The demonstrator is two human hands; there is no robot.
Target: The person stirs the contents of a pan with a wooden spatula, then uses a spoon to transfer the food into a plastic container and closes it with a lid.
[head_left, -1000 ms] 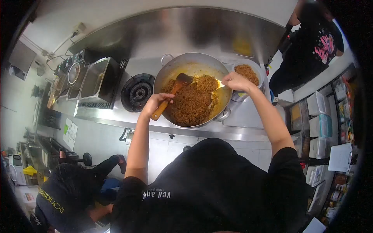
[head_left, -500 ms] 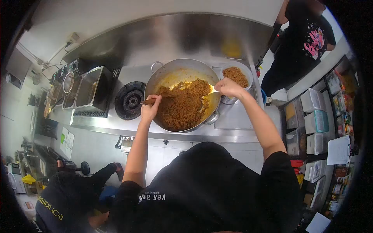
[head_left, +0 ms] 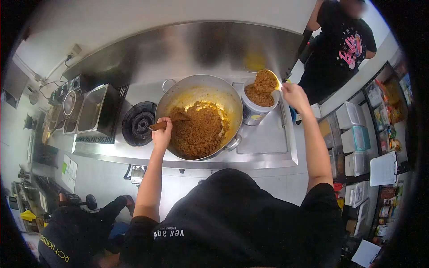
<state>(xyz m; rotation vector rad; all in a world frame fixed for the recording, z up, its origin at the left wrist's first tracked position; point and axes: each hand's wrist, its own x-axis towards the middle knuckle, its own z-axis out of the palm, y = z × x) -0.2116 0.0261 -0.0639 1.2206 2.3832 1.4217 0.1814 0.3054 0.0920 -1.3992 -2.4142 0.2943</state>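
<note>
A large metal pot point(head_left: 225, 87) holds a heap of brown minced filling point(head_left: 199, 131), its inner wall smeared yellow. My left hand point(head_left: 162, 133) is closed round the handle of a wooden spatula point(head_left: 179, 118), whose blade rests in the filling at the pot's left side. Over a white tub point(head_left: 254, 117) to the right of the pot, my right hand point(head_left: 295, 96) grips a large serving spoon point(head_left: 279, 85). The spoon is tilted and loaded with filling, just above the filling inside the tub. The heaped load hides most of its bowl.
A black gas burner point(head_left: 139, 124) lies left of the pot, with metal fryer basins point(head_left: 96, 109) beyond it. One person point(head_left: 342, 53) stands at the upper right, another point(head_left: 76, 228) is low at the left. Shelves with plastic boxes point(head_left: 355, 138) line the right side.
My right hand has lifted the serving spoon, loaded with filling, out of the pot and carried it right, over the tub. My left hand keeps the spatula in the pot.
</note>
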